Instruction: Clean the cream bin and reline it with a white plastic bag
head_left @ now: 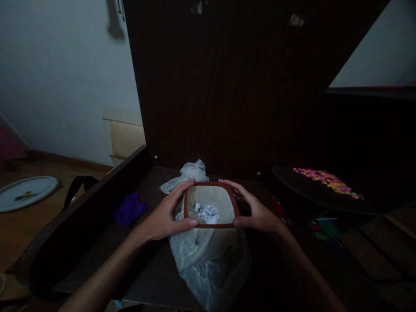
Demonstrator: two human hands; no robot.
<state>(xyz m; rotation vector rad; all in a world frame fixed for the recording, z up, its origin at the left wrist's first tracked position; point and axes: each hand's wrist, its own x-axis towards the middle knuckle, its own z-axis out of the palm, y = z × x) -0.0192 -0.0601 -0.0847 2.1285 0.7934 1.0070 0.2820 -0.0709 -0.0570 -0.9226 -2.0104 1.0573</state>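
A small waste bin with a rounded square brown rim (pixel 212 225) is in the lower middle of the head view, its mouth facing up towards me. A translucent plastic bag (pixel 208 264) lines it and hangs loosely down the outside. Crumpled white paper (pixel 209 214) lies inside. My left hand (pixel 170 212) is wrapped round the left side of the rim, thumb at the near corner and fingers at the far one. My right hand (pixel 255 211) grips the right side in the same way. Behind the bin sits a bunched plastic bag (pixel 193 172).
A purple cloth (pixel 130 209) lies left on the dark desk (pixel 143 273), beside a raised side board (pixel 97 203). To the right, a dark shelf (pixel 292 190) bears small pink and yellow pieces (pixel 328 180). A tall dark panel (pixel 224 86) stands behind.
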